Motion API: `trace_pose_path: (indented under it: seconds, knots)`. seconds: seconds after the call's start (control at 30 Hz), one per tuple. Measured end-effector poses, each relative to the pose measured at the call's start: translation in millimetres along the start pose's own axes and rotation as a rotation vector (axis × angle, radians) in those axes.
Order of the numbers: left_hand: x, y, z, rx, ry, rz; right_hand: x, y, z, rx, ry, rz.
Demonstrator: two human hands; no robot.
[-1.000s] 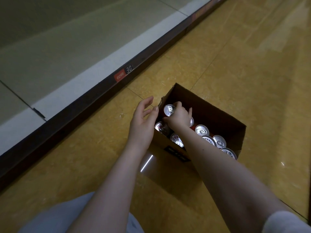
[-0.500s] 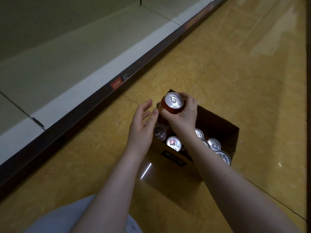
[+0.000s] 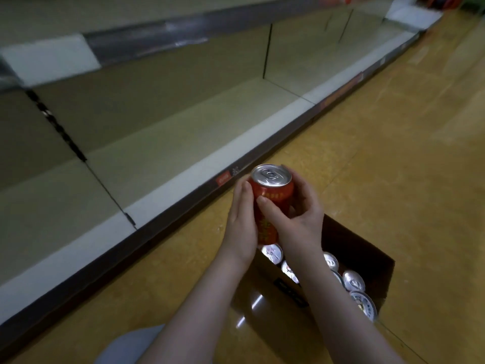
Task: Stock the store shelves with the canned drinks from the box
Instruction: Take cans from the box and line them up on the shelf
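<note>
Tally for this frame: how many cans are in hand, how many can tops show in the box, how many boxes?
Red can held in both the left hand and right hand: 1
Can tops visible in the box, e.g.: at least 5; the arms hide some
Cardboard box: 1
Total: 7 things counted

Upright red can (image 3: 271, 198) above open cardboard box (image 3: 367, 248) of silver-topped cans (image 3: 353, 280).

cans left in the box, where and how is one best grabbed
Grip around the silver rim, from straight above: the cans stand upright, packed together inside the cardboard box, so only their tops show. The red can is already held between left hand and right hand.
</note>
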State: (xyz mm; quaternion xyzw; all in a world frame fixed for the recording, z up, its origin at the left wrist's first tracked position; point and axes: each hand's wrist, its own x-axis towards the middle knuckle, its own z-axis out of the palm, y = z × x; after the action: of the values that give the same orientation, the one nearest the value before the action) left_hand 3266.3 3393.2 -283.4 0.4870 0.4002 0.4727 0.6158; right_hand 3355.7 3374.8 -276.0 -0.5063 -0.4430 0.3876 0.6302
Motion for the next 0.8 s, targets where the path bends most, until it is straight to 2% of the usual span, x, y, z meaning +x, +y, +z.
trace_pose_path:
  seconds: [0.13, 0.43, 0.57, 0.8]
  knots:
    - [5, 44, -15, -0.028, 0.177, 0.041, 13, -35, 30, 0.128, -0.132, 0.043]
    - [-24, 159, -81, 0.022, 0.512, 0.258, 21, -116, 133, 0.327, -0.416, -0.015]
    - [-68, 207, -125, 0.048, 0.69, 0.374, -5, -150, 201, 0.417, -0.575, -0.023]
    - [-161, 269, -228, 0.055, 1.138, 0.471, -86, -204, 327, 0.428, -0.894, 0.006]
